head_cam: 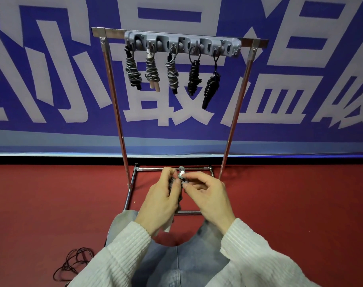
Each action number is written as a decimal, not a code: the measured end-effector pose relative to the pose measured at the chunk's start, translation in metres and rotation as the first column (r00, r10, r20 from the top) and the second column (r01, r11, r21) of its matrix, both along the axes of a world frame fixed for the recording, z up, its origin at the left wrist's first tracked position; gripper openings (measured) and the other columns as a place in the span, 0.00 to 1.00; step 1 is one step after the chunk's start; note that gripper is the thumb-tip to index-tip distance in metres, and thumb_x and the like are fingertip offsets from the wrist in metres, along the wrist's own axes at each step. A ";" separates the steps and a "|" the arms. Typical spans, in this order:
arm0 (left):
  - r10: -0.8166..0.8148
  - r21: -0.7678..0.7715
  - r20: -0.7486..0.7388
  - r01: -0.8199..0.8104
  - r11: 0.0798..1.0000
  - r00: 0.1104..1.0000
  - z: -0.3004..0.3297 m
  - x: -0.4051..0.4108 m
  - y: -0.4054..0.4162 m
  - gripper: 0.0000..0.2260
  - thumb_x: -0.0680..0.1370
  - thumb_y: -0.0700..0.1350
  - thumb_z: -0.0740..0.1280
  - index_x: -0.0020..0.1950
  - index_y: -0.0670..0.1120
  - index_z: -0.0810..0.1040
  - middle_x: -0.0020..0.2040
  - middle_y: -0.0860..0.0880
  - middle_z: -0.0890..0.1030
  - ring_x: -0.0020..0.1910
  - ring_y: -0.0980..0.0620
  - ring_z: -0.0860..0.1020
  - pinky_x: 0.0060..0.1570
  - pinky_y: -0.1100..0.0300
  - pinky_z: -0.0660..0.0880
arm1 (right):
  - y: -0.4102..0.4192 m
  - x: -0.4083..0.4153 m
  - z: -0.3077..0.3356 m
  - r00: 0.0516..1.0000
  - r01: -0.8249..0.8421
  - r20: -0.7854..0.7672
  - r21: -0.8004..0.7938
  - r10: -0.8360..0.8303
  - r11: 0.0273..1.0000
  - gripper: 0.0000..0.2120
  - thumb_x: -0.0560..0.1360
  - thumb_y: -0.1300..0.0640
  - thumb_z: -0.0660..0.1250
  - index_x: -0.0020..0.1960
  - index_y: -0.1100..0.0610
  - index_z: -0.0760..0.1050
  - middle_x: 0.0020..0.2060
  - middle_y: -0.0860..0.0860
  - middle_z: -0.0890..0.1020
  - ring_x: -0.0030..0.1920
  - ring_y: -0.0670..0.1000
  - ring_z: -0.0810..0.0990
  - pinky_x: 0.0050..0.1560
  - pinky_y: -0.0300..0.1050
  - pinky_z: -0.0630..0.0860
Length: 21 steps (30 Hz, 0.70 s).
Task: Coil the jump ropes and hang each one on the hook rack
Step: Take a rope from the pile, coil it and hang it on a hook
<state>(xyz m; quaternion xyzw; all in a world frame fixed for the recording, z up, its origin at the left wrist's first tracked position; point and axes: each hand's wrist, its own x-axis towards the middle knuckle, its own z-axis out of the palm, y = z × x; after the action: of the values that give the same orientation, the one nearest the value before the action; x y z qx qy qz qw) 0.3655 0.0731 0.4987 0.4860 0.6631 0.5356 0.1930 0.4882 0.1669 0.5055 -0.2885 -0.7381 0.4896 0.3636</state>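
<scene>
Five coiled ropes are already hanging from the grey hook rack [182, 44]: three grey bundles [151, 69] toward its left end and two black ones [194, 76] toward its right. Well below the rack, over the stand's base [172, 169], the person is working on a sixth grey rope [179, 192]. The left hand [161, 200] is gripping the wound bundle, while the right hand [207, 195] is pinching its loose end near the white tip. A dark rope [75, 264] is lying uncoiled on the red floor [300, 204], far below and left of the rack, apparently waiting its turn.
</scene>
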 end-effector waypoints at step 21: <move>-0.142 -0.245 -0.348 0.056 0.968 0.927 -0.024 -0.014 0.001 0.08 0.78 0.52 0.59 0.56 0.58 0.72 0.47 0.56 0.76 0.41 0.56 0.76 0.47 0.46 0.78 | 0.006 0.000 -0.018 0.984 -0.153 0.080 -0.063 0.158 0.986 0.08 0.81 0.61 0.67 0.44 0.54 0.79 0.35 0.46 0.82 0.37 0.40 0.77 0.42 0.37 0.73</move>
<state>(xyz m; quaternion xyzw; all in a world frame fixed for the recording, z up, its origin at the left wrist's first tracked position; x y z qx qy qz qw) 0.3513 0.0738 0.4743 0.5839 0.7193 0.3455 0.1492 0.4879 0.1725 0.4877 -0.2606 -0.7589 0.5247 0.2842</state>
